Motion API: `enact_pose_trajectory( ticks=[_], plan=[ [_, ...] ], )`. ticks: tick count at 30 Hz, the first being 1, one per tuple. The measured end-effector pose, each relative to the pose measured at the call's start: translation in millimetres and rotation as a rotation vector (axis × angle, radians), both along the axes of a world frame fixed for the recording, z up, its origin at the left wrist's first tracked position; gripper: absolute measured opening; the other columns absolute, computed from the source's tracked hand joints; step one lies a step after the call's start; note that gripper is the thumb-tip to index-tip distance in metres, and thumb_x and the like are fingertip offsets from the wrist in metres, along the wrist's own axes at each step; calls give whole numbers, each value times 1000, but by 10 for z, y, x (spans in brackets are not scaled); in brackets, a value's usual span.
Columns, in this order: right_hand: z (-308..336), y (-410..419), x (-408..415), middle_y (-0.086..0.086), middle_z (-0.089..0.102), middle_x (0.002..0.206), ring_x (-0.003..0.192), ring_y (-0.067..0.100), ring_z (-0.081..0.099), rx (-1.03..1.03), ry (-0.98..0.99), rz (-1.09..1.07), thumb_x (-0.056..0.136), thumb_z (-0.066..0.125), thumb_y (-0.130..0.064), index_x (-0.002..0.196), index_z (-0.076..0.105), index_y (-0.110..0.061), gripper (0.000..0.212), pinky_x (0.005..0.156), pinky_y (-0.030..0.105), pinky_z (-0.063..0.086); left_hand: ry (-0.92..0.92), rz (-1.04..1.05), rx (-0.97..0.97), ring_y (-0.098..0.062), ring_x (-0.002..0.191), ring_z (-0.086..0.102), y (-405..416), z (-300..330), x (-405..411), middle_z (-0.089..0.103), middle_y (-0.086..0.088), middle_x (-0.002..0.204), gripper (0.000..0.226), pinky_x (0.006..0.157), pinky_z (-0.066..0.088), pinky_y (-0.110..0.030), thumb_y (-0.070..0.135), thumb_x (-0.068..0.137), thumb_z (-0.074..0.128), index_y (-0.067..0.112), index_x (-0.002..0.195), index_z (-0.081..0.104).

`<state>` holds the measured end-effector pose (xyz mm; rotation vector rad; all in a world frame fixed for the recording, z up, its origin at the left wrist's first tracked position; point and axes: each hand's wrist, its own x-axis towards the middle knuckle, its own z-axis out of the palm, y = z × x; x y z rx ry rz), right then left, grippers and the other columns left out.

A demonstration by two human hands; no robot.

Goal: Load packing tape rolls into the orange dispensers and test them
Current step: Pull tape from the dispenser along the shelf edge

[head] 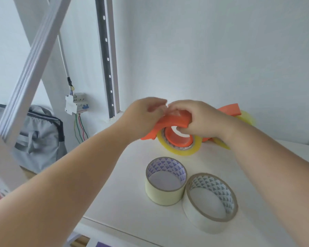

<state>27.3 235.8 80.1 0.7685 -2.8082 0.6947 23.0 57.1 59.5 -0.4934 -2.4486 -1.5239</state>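
Observation:
An orange dispenser (171, 122) with a yellowish clear tape roll (181, 150) mounted on it is lifted above the white table (125, 184). My right hand (198, 120) grips the dispenser, fingers curled through its core. At the dispenser's top edge my left hand (146, 114) pinches something thin, probably the tape end; blur hides it. A second orange dispenser (229, 109) with a yellow roll (246, 117) lies behind my right wrist. Two loose rolls stand in front: a pale yellow one (165, 180) and a white one (210, 202), touching each other.
A perforated metal upright (106, 56) and a white post rise at the table's back left corner. A circuit breaker (76, 103) with coloured wires hangs on the wall. A grey bag (36, 138) sits on the floor at left. A slanted white beam (32, 59) crosses the left side.

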Motion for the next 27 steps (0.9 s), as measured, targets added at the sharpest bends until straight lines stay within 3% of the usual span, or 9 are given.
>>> enact_pose_trajectory(
  ticks=[2, 5, 8, 12, 14, 16, 20, 24, 27],
  plan=[
    [-28, -61, -4, -14, 63, 91, 85, 11, 60, -16, -54, -5, 71, 68, -4, 99, 54, -37, 46, 76, 32, 50, 15, -44, -107, -8, 80, 66, -21, -43, 44, 71, 11, 101, 21, 70, 53, -25, 26, 94, 52, 31, 106, 69],
    [-75, -119, -9, -12, 65, 95, 85, 17, 62, -44, -115, -4, 73, 66, -3, 99, 49, -30, 41, 71, 31, 50, 10, -28, -160, 0, 94, 64, -65, -116, 35, 70, 16, 100, 17, 77, 52, -22, 29, 92, 55, 37, 99, 68],
    [-78, -159, -17, -15, 61, 105, 86, 12, 62, -47, -116, -22, 73, 67, -4, 106, 45, -29, 47, 69, 25, 48, 4, 15, -168, -8, 81, 68, -80, -138, 11, 70, 12, 91, 10, 64, 56, -30, 34, 90, 57, 36, 87, 66],
    [-69, -172, -67, -20, 57, 109, 86, -4, 57, -7, -153, -54, 72, 66, -4, 112, 48, -34, 53, 67, 19, 43, 75, 84, -226, -2, 74, 60, -115, -154, -79, 64, 16, 78, 10, 57, 41, -19, 30, 91, 55, 27, 83, 61],
    [-49, -169, -85, -19, 60, 106, 88, 1, 58, 48, -142, -61, 70, 63, -2, 113, 56, -34, 53, 72, 24, 45, 54, 106, -120, -9, 80, 64, -180, -201, -164, 63, 14, 81, 11, 65, 48, -25, 28, 92, 53, 25, 83, 58],
    [-11, -168, -87, -13, 61, 114, 100, 8, 58, 109, -137, -57, 71, 62, -2, 115, 60, -31, 53, 85, 29, 48, -2, 134, 16, -13, 82, 69, -275, -258, -250, 64, 10, 86, 13, 77, 56, -41, 27, 93, 50, 25, 81, 55],
    [67, -119, -85, -14, 59, 118, 104, 10, 58, 205, -197, -54, 71, 62, -4, 112, 61, -35, 51, 87, 29, 49, -99, 246, 151, -17, 80, 68, -496, -338, -375, 61, -2, 94, 9, 76, 57, -50, 19, 96, 42, 17, 92, 49],
    [120, -18, -75, -21, 59, 116, 98, 3, 58, 295, -238, -67, 73, 62, -5, 108, 59, -40, 49, 81, 24, 48, -232, 364, 139, -25, 88, 67, -700, -526, -483, 60, -11, 103, 11, 79, 57, -49, 16, 94, 40, 10, 99, 47],
    [139, 35, -50, -22, 58, 122, 105, 8, 58, 339, -238, -67, 75, 62, -5, 109, 57, -42, 51, 88, 31, 49, -266, 436, -66, -31, 92, 64, -813, -661, -521, 61, -10, 102, 11, 80, 56, -43, 18, 91, 41, 12, 96, 49]
  ],
)
